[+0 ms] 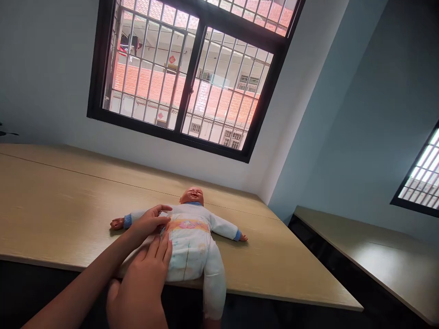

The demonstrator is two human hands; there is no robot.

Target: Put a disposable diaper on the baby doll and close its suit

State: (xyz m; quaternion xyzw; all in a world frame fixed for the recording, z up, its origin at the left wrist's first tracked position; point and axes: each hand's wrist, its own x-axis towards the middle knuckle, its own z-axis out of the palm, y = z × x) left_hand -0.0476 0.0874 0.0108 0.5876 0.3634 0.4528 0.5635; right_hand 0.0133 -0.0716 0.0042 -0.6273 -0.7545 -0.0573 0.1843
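Note:
A baby doll [194, 196] lies on its back on the table, arms spread and one leg hanging over the front edge. It has on a white suit with blue cuffs and collar. Around its waist and hips is a white diaper [188, 251] with an orange printed band. My left hand [154, 219] rests against the side of the doll's chest and the diaper's top edge, thumb and fingers apart. Lower down, my right hand [147, 269] lies with outstretched fingers on the diaper's side, hiding the doll's other leg.
The wooden table [61, 201] reaches back to the wall under a barred window [187, 87]. To the right, past a dark gap, stands a second table [377, 251]. Another barred window [423, 176] is at the right edge.

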